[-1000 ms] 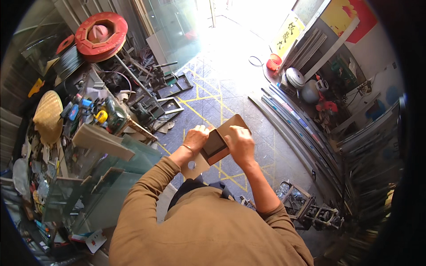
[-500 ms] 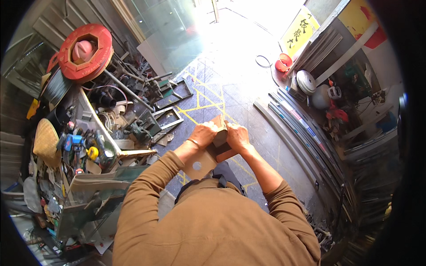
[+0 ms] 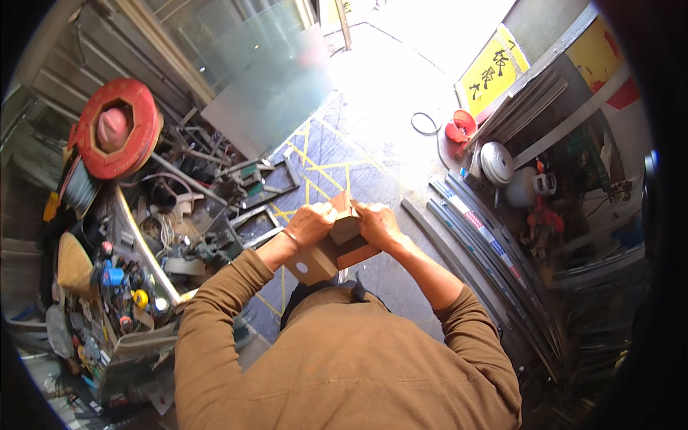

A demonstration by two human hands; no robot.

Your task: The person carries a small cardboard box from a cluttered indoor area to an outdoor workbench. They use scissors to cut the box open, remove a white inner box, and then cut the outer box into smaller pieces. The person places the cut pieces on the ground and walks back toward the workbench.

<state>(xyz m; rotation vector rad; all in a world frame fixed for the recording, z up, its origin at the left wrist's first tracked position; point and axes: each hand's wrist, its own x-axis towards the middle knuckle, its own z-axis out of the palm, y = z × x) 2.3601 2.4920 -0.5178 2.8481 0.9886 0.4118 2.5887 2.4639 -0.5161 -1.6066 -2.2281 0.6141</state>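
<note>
Close in front of my body I hold an open brown cardboard box (image 3: 359,252) between both hands. My left hand (image 3: 312,223) has its fingers closed on the upper left edge of the box. On the other side my right hand (image 3: 378,226) grips the upper right edge, fingers bent round the cardboard. A side panel (image 3: 317,264) with a round pale spot slants down at the lower left; whether the spot is a hole or a sticker I cannot tell. A flap stands up between the two hands. The inside of the box is mostly in shadow.
At left a cluttered bench holds tools and a red spool (image 3: 134,164). Metal frames (image 3: 277,183) lie beyond it. Long metal profiles (image 3: 489,244) lie on the floor at right, near a red bucket (image 3: 461,126). A glass sheet (image 3: 269,93) leans at the back.
Both hands and the box have shifted slightly left in view, and the box now shows more of its opening. The surroundings have shifted with a turn of my head.
</note>
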